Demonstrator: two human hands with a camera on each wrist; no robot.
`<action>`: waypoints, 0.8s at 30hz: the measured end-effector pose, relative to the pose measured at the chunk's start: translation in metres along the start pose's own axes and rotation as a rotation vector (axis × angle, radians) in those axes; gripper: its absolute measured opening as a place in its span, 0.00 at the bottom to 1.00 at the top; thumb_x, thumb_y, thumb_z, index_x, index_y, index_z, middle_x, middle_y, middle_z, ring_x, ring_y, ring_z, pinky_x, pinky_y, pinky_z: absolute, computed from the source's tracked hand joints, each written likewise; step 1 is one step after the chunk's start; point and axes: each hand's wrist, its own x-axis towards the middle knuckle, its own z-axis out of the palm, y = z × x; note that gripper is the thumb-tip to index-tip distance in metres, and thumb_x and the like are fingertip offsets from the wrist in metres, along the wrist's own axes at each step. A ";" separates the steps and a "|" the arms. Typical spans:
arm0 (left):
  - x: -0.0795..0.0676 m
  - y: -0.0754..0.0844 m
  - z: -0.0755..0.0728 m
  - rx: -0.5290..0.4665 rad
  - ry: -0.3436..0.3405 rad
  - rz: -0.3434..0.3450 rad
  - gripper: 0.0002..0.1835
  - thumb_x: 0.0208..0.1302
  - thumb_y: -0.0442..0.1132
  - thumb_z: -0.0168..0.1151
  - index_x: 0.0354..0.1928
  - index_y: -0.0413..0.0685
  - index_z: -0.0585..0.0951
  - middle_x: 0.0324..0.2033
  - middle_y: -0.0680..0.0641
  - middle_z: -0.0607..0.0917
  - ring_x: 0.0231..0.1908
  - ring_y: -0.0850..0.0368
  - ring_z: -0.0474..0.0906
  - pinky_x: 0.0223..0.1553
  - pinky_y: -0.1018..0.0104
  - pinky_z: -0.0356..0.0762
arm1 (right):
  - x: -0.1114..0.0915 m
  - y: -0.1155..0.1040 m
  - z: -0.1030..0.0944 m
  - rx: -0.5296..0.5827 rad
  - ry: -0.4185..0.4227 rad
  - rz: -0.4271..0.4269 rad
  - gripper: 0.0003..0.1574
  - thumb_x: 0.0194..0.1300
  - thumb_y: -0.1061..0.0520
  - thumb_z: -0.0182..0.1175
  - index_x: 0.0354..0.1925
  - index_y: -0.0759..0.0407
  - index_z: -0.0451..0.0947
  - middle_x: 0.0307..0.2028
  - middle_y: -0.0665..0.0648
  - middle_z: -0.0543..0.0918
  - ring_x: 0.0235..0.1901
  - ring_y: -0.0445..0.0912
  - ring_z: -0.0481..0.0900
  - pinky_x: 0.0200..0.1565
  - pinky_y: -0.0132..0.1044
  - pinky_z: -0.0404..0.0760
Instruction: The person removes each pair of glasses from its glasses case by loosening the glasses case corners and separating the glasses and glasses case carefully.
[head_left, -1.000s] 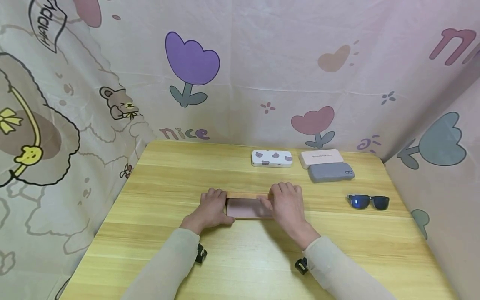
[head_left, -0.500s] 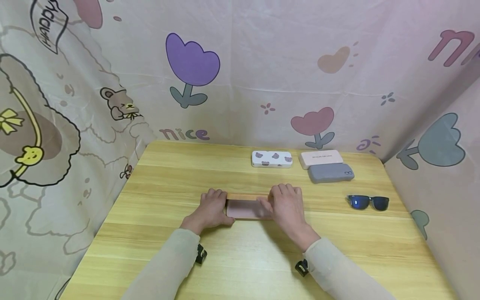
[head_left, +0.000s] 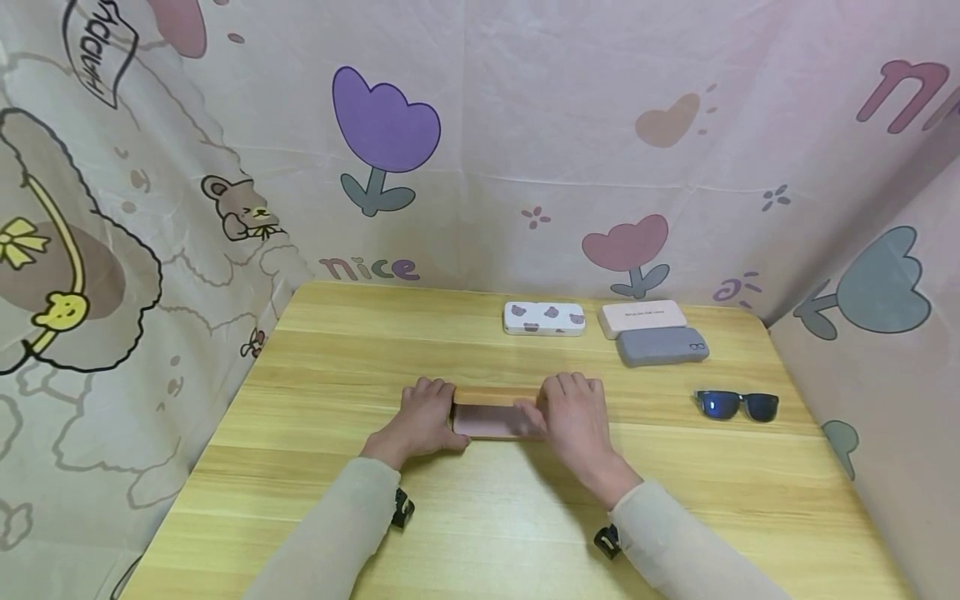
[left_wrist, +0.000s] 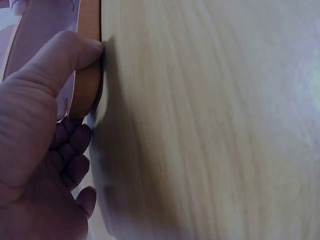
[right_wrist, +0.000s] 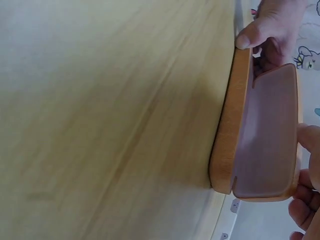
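Note:
An orange glasses case with a pale mauve lining lies at mid-table, its lid raised part way. My left hand grips the left end, thumb along the near side of the orange base and fingers around the end. My right hand pinches the free edge of the lid near its right end, the thumb on the lid's rim. In the left wrist view, the left hand has its thumb pressed over the base's front wall. My right hand covers the right end of the case in the head view.
Behind the case stand a white case with bear prints, a cream lettered case and a grey case, the last two side by side. Dark blue sunglasses lie at the right. A printed curtain hangs behind the table.
The lid has tipped a little toward me, showing more of its orange outside. My right hand has come down slightly with it; the left hand stays in place.

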 end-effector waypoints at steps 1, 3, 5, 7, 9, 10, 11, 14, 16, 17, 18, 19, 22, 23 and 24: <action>0.000 0.000 0.000 0.001 -0.002 0.000 0.49 0.54 0.60 0.78 0.69 0.35 0.73 0.61 0.42 0.80 0.62 0.41 0.68 0.59 0.47 0.63 | -0.001 0.000 0.000 -0.001 -0.002 -0.001 0.26 0.67 0.35 0.70 0.29 0.53 0.77 0.26 0.49 0.77 0.31 0.50 0.73 0.42 0.47 0.67; 0.000 0.000 -0.001 0.003 -0.005 0.001 0.48 0.54 0.60 0.78 0.69 0.35 0.73 0.61 0.42 0.80 0.62 0.41 0.68 0.60 0.47 0.63 | -0.002 0.000 0.001 -0.005 -0.003 -0.004 0.26 0.67 0.35 0.70 0.29 0.53 0.77 0.26 0.49 0.77 0.31 0.50 0.73 0.42 0.47 0.68; 0.000 0.001 -0.001 0.002 -0.003 0.001 0.48 0.54 0.59 0.78 0.69 0.36 0.73 0.61 0.42 0.80 0.62 0.41 0.68 0.60 0.47 0.64 | -0.003 0.000 0.001 0.000 -0.007 -0.006 0.25 0.67 0.36 0.70 0.29 0.53 0.77 0.26 0.49 0.77 0.31 0.49 0.72 0.42 0.46 0.68; 0.000 0.001 -0.001 0.000 -0.002 0.002 0.47 0.54 0.59 0.78 0.69 0.36 0.74 0.60 0.42 0.80 0.62 0.42 0.68 0.60 0.47 0.64 | -0.005 0.000 0.001 0.001 -0.012 -0.010 0.25 0.66 0.36 0.70 0.28 0.52 0.77 0.26 0.48 0.76 0.31 0.48 0.72 0.42 0.46 0.68; 0.000 0.001 -0.002 -0.005 0.000 0.003 0.47 0.54 0.59 0.78 0.68 0.37 0.74 0.60 0.43 0.80 0.61 0.42 0.68 0.60 0.47 0.63 | -0.007 0.000 0.001 -0.001 -0.023 -0.015 0.25 0.66 0.36 0.71 0.28 0.52 0.77 0.26 0.48 0.76 0.31 0.47 0.71 0.42 0.45 0.67; -0.001 0.001 -0.002 -0.007 0.001 0.003 0.47 0.54 0.59 0.79 0.68 0.37 0.74 0.60 0.43 0.80 0.61 0.42 0.68 0.60 0.47 0.63 | -0.008 0.000 0.000 -0.001 -0.029 -0.019 0.25 0.65 0.36 0.71 0.28 0.52 0.77 0.26 0.48 0.76 0.31 0.47 0.70 0.42 0.44 0.67; -0.001 0.001 -0.002 -0.008 0.002 0.004 0.46 0.54 0.59 0.79 0.68 0.37 0.74 0.60 0.43 0.80 0.61 0.42 0.68 0.59 0.47 0.63 | -0.009 0.000 0.000 -0.006 -0.035 -0.023 0.25 0.65 0.36 0.72 0.28 0.52 0.77 0.26 0.48 0.75 0.31 0.47 0.70 0.42 0.44 0.67; -0.001 0.002 -0.002 -0.008 0.006 0.008 0.47 0.53 0.58 0.79 0.68 0.37 0.74 0.59 0.42 0.80 0.60 0.42 0.68 0.59 0.47 0.64 | -0.012 0.001 0.000 -0.015 -0.050 -0.036 0.25 0.64 0.36 0.73 0.28 0.52 0.77 0.26 0.48 0.75 0.31 0.47 0.70 0.42 0.43 0.67; -0.001 0.002 -0.002 -0.011 0.011 0.010 0.47 0.53 0.58 0.79 0.68 0.37 0.74 0.59 0.42 0.81 0.60 0.42 0.68 0.58 0.47 0.64 | -0.013 0.001 -0.001 -0.017 -0.057 -0.044 0.25 0.63 0.36 0.73 0.29 0.52 0.77 0.27 0.48 0.75 0.31 0.47 0.70 0.42 0.43 0.67; -0.001 0.002 -0.002 -0.008 0.013 0.011 0.47 0.52 0.58 0.79 0.68 0.37 0.74 0.58 0.42 0.81 0.59 0.42 0.68 0.58 0.47 0.64 | -0.013 0.001 -0.001 -0.018 -0.059 -0.047 0.25 0.63 0.36 0.73 0.29 0.52 0.77 0.27 0.48 0.75 0.31 0.47 0.70 0.42 0.43 0.67; -0.001 0.002 -0.001 -0.006 0.014 0.011 0.47 0.52 0.58 0.79 0.68 0.37 0.74 0.58 0.42 0.81 0.59 0.42 0.68 0.58 0.47 0.64 | -0.014 0.001 -0.001 -0.019 -0.061 -0.050 0.25 0.63 0.36 0.74 0.29 0.52 0.77 0.27 0.48 0.75 0.31 0.47 0.70 0.42 0.43 0.67; -0.001 0.002 -0.001 -0.005 0.015 0.012 0.47 0.52 0.58 0.79 0.67 0.37 0.74 0.58 0.42 0.81 0.59 0.42 0.68 0.58 0.46 0.64 | -0.014 0.001 -0.001 -0.022 -0.062 -0.054 0.25 0.63 0.36 0.74 0.29 0.51 0.77 0.27 0.48 0.74 0.31 0.46 0.70 0.42 0.43 0.66; -0.002 0.002 -0.001 -0.004 0.017 0.012 0.46 0.52 0.58 0.79 0.67 0.37 0.74 0.58 0.42 0.81 0.59 0.42 0.69 0.59 0.46 0.64 | -0.016 0.002 0.000 -0.033 -0.058 -0.074 0.26 0.63 0.35 0.74 0.28 0.51 0.76 0.27 0.48 0.74 0.31 0.46 0.70 0.42 0.44 0.67; -0.002 0.002 -0.001 0.000 0.017 0.012 0.46 0.53 0.58 0.79 0.67 0.37 0.74 0.58 0.42 0.81 0.60 0.41 0.69 0.59 0.45 0.64 | -0.017 0.002 0.000 -0.041 -0.057 -0.087 0.26 0.63 0.35 0.73 0.28 0.51 0.75 0.27 0.48 0.74 0.31 0.47 0.70 0.42 0.44 0.67; -0.002 0.002 -0.001 -0.002 0.020 0.013 0.46 0.53 0.58 0.80 0.67 0.38 0.74 0.59 0.42 0.81 0.60 0.41 0.69 0.59 0.45 0.64 | -0.019 0.002 0.001 -0.053 -0.055 -0.104 0.27 0.64 0.34 0.72 0.27 0.51 0.74 0.27 0.48 0.75 0.31 0.47 0.71 0.42 0.45 0.68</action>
